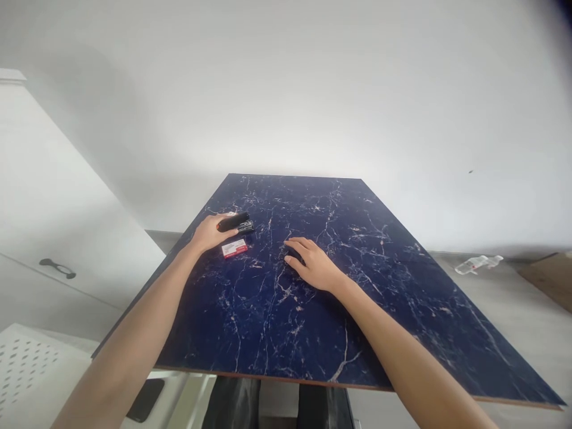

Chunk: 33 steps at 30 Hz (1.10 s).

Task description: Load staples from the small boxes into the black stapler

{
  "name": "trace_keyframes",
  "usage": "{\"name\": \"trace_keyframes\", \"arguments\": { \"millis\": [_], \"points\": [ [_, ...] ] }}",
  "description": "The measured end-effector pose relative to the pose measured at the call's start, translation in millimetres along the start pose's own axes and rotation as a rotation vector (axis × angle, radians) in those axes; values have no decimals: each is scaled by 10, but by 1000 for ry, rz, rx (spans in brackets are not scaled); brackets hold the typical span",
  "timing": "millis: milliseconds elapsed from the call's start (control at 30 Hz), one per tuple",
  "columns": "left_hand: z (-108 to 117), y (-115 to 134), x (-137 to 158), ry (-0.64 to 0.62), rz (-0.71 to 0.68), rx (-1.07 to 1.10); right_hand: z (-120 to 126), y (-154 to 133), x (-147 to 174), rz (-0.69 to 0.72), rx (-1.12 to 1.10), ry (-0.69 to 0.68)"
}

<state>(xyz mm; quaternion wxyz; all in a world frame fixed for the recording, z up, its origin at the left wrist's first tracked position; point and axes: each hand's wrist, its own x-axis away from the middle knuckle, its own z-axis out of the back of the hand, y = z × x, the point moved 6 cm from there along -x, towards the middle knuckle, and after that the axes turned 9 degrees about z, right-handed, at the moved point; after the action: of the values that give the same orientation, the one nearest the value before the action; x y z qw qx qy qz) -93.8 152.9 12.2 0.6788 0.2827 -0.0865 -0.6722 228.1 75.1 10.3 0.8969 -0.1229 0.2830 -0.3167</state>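
Observation:
My left hand (211, 231) is closed around the rear of a black stapler (236, 222) with a bit of orange near its back end. The stapler lies at the table's left side, its front pointing right. Just below it sits a small white-and-red box (235, 248). A small pale item (231, 213), partly covered, shows behind the stapler. My right hand (315, 265) rests palm down near the middle of the table, fingers stretched out and thumb apart. The area under its palm is dark, and I see nothing held there.
The table (286, 322) has a dark blue marbled top and stands against a white wall. A white cabinet (58, 196) is at the left, above a perforated white stool or chair (27, 369) holding a dark phone (146, 399). Clear plastic bottles (478, 264) and a cardboard piece (549, 277) lie at right.

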Motion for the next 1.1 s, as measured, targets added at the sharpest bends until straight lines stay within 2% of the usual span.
{"name": "trace_keyframes", "arguments": {
  "millis": [133, 200, 300, 367, 433, 500, 667, 867, 1000, 1100],
  "points": [
    [-98, 216, 82, -47, -84, 44, -5, -16, -18, 6, -23, 29],
    [-171, 399, 203, -82, -148, 64, 4, 8, -18, -18, -32, 52],
    [-375, 802, 470, -263, -316, 121, 40, 77, -11, -95, -74, 74],
    [-478, 1038, 632, -334, -389, 144, 53, 99, -8, -117, -124, 26],
    [-538, 1167, 732, -366, -400, 142, 64, 96, -5, -108, -147, -52],
    [-566, 1188, 771, -390, -386, 98, 86, 99, 0, -111, -149, -98],
    [-570, 1033, 724, -439, -303, -51, 129, 162, -4, -173, -186, -98],
    [-526, 1039, 720, -435, -338, -68, 237, 277, 44, -232, -193, -177],
    [-203, 1070, 686, -397, -340, 7, 377, 352, 121, -273, -170, -237],
    [104, 1047, 658, -428, -241, -3, 440, 352, 138, -259, -166, -254]
  ]
}}
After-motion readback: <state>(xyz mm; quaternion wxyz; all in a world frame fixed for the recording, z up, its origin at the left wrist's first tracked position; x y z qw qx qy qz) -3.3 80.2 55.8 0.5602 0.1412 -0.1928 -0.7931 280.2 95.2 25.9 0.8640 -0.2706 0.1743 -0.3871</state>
